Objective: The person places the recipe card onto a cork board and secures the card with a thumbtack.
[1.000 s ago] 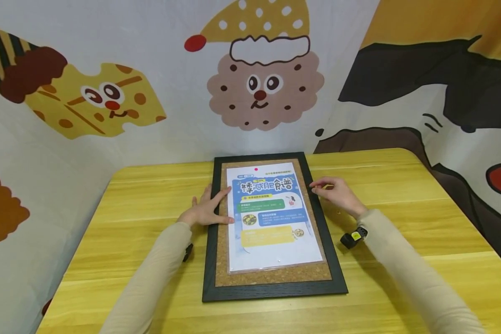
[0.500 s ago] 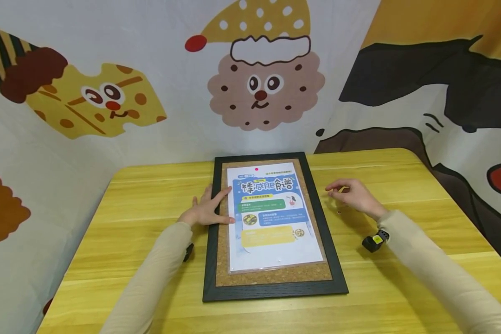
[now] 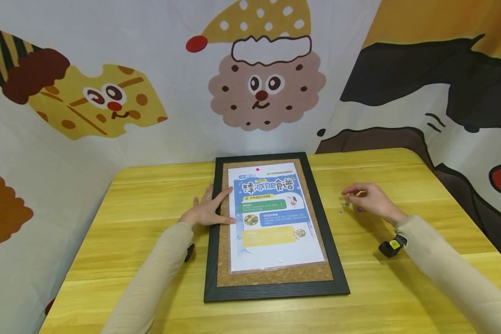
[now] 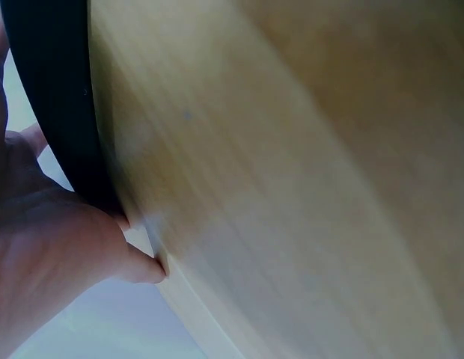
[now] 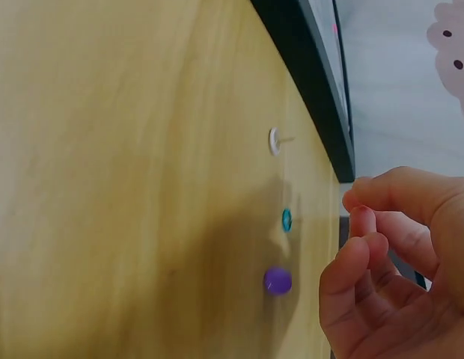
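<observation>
A cork board [image 3: 275, 277] in a black frame [image 3: 275, 291] lies on the table. On the cork is a laminated printed sheet [image 3: 271, 254], with a pink thumbtack [image 3: 257, 169] at its top edge. My left hand [image 3: 207, 209] rests spread across the frame's left side, thumb and forefinger reaching the sheet's edge. Right of the board, my right hand [image 3: 372, 200] hovers with loosely bent fingers, nothing seen between them. Near it lie a white thumbtack [image 5: 275, 140], point up, a teal thumbtack [image 5: 287, 220] and a purple thumbtack [image 5: 278, 281].
The yellow wood-grain table [image 3: 150, 185] extends on both sides of the board. Behind it hangs a white cloth [image 3: 171, 93] printed with cartoon food figures. Black wrist cameras [image 3: 390, 247] are strapped on both wrists.
My right hand has left the frame's right edge and moved right, over the loose thumbtacks, which now show. The left hand and the board have stayed put.
</observation>
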The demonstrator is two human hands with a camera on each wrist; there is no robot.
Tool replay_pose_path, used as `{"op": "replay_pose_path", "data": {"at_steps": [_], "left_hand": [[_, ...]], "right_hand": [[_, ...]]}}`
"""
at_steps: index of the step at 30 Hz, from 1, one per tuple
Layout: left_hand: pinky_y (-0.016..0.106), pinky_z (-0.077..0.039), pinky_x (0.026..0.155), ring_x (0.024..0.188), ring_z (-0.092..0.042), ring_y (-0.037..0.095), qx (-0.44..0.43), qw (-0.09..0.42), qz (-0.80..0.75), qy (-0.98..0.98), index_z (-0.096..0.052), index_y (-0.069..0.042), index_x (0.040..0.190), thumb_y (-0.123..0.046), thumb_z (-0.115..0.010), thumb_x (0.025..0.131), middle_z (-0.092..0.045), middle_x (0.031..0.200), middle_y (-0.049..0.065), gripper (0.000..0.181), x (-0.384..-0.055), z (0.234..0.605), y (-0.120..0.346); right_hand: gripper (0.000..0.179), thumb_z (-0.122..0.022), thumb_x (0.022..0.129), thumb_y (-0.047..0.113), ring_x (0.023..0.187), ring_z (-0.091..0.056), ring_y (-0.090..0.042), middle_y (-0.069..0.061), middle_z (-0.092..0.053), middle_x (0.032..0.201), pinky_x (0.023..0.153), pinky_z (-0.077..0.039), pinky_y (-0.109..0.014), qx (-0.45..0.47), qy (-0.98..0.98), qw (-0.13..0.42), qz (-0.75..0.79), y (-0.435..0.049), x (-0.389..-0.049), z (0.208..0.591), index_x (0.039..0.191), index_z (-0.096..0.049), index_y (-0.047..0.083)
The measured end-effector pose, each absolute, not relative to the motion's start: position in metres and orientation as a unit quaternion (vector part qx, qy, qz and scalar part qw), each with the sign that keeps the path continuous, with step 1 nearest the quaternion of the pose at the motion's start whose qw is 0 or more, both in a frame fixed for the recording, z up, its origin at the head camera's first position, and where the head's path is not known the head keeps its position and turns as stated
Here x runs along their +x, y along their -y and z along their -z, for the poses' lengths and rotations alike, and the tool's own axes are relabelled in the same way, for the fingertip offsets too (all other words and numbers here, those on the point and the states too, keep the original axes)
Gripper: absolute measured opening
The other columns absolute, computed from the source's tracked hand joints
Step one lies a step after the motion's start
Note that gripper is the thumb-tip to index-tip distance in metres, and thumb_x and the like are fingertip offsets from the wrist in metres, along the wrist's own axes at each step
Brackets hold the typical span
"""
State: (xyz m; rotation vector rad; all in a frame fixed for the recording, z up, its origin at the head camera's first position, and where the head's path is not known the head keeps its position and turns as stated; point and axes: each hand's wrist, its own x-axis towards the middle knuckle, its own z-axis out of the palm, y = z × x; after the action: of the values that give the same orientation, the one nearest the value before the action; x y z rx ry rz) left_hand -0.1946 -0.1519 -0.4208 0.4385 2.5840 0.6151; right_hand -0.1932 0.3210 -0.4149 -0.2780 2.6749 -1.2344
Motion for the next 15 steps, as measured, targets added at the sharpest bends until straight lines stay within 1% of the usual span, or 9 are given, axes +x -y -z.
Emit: {"op": "replay_pose_path", "data": {"at_steps": [3, 7, 10, 15], "left_hand": [[0.069, 0.004, 0.105, 0.143, 0.011, 0.041, 0.159, 0.224, -0.221, -0.936, -0.009, -0.025, 0.157, -0.055, -0.070, 0.082, 0.011, 0.155, 0.028, 0.100, -0.194, 0.421, 0.151], [0.069, 0.005, 0.105, 0.143, 0.012, 0.040, 0.161, 0.225, -0.219, -0.936, -0.009, -0.025, 0.157, -0.055, -0.069, 0.083, 0.011, 0.156, 0.028, 0.100, -0.195, 0.421, 0.151], [0.069, 0.005, 0.105, 0.143, 0.012, 0.040, 0.161, 0.225, -0.221, -0.935, -0.009, -0.025, 0.157, -0.055, -0.069, 0.083, 0.011, 0.156, 0.028, 0.100, -0.195, 0.421, 0.151], [0.069, 0.005, 0.105, 0.143, 0.012, 0.040, 0.159, 0.223, -0.224, -0.935, -0.010, -0.025, 0.157, -0.055, -0.070, 0.082, 0.012, 0.156, 0.028, 0.100, -0.195, 0.421, 0.151]], "right_hand": [[0.026, -0.060, 0.096, 0.010, 0.073, -0.064, -0.024, -0.026, -0.064, 0.111, 0.060, -0.055, -0.033, -0.098, -0.897, 0.089, 0.423, -0.327, -0.190, 0.416, 0.114, -0.064, -0.008], [0.025, -0.059, 0.096, 0.007, 0.071, -0.064, -0.023, -0.026, -0.064, 0.109, 0.059, -0.053, -0.031, -0.106, -0.899, 0.087, 0.416, -0.334, -0.186, 0.418, 0.114, -0.064, -0.010], [0.027, -0.059, 0.097, 0.010, 0.073, -0.064, -0.022, -0.024, -0.065, 0.108, 0.059, -0.051, -0.030, -0.101, -0.905, 0.091, 0.402, -0.338, -0.183, 0.419, 0.115, -0.064, -0.009], [0.029, -0.061, 0.097, 0.016, 0.081, -0.064, -0.021, -0.022, -0.065, 0.109, 0.062, -0.050, -0.029, -0.088, -0.915, 0.093, 0.383, -0.344, -0.181, 0.419, 0.115, -0.065, -0.006]]}}
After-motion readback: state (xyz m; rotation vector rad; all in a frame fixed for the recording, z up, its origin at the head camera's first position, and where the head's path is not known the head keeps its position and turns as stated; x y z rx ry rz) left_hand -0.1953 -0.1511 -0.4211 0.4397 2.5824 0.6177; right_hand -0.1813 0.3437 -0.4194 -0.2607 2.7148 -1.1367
